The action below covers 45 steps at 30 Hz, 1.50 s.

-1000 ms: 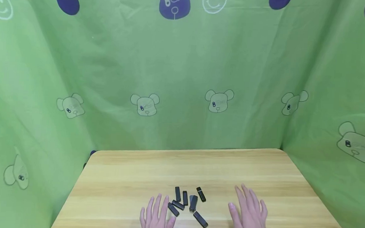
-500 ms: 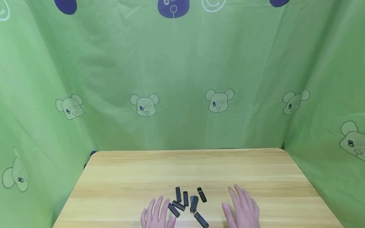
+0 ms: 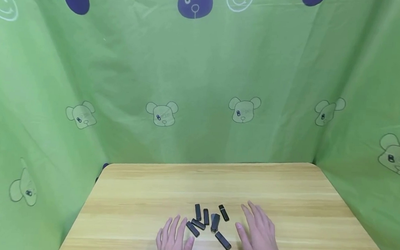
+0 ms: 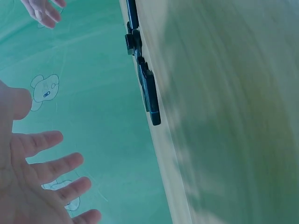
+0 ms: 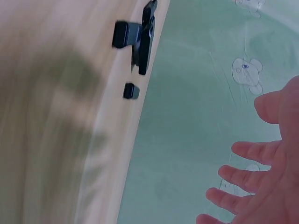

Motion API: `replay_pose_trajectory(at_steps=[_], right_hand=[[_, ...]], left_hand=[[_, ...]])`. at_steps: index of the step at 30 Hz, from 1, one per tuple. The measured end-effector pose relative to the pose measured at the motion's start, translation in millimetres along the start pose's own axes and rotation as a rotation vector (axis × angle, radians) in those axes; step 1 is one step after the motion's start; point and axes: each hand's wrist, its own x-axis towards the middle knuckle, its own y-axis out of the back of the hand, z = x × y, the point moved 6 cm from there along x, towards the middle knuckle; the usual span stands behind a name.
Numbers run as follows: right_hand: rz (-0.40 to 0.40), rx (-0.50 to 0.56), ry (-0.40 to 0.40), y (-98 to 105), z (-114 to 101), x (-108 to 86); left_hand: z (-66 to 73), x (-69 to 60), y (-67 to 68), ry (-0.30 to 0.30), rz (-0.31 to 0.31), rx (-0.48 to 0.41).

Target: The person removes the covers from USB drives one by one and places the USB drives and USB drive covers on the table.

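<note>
Several small black sticks lie loosely grouped on the wooden table, among them a left one (image 3: 192, 229), a front one (image 3: 223, 241) and a back right one with a light band (image 3: 223, 213). Two overlap in the middle (image 3: 215, 222). My left hand (image 3: 174, 240) is just left of the group, fingers spread, holding nothing; in the left wrist view that hand (image 4: 42, 172) shows its bare palm above the table. To the right of the group hovers my right hand (image 3: 259, 237), fingers extended and apart; the right wrist view shows this hand (image 5: 261, 163) empty too.
The light wooden table (image 3: 141, 190) reaches back to a green curtain (image 3: 196, 71) with printed bear heads, which also hangs along the left and right sides.
My right hand has moved left, closer to the black sticks. The left hand has barely moved, and the sticks lie in the same arrangement.
</note>
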Motion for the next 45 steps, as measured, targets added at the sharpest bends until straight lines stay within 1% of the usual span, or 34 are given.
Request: replay_pose_trajectory(at_steps=[5,9,12,15,18,21,24,28,32,35,37,40,45], right_hand=[[0.007,-0.002,0.039,-12,-6,-4.0],[-0.026,-0.019,0.036,-23,-11,-9.1],[-0.090,-0.040,0.011,-31,-13,-12.9],[-0.169,-0.056,-0.033,-38,-14,-14.5],[-0.248,-0.074,-0.069,-43,-14,-16.2],[-0.309,-0.091,-0.085,-47,-12,-19.5],[-0.333,-0.099,-0.080,-49,-11,-21.8],[-0.343,-0.089,-0.061,-50,-12,-21.0],[-0.408,-0.074,-0.060,-51,-11,-20.8],[-0.470,-0.058,-0.079,-52,-9,-21.3],[-0.492,-0.051,-0.098,-53,-8,-21.2],[-0.502,-0.051,-0.140,-53,-6,-20.4],[-0.510,-0.065,-0.203,-53,-4,-18.8]], left_hand=[[3.3,-0.3,-1.7,-0.032,0.019,0.007],[7.3,-0.3,-3.1,-0.056,0.044,0.008],[10.5,-0.3,-3.8,-0.066,0.057,0.010],[12.9,0.2,-5.3,-0.069,0.053,0.003],[13.3,-1.1,-7.2,-0.068,0.047,-0.003],[12.4,-3.8,-9.2,-0.076,0.056,0.005],[9.1,-5.3,-10.9,-0.066,0.054,0.014],[2.6,-4.2,-12.2,-0.034,0.020,0.017],[-0.5,-2.4,-11.8,-0.020,-0.010,0.009],[-1.0,-1.8,-12.3,-0.009,-0.023,0.000],[-1.2,-1.6,-12.8,-0.002,-0.029,-0.004],[-1.3,-0.9,-13.3,0.000,-0.029,-0.001],[-0.7,-0.8,-14.5,-0.012,-0.011,0.012]])
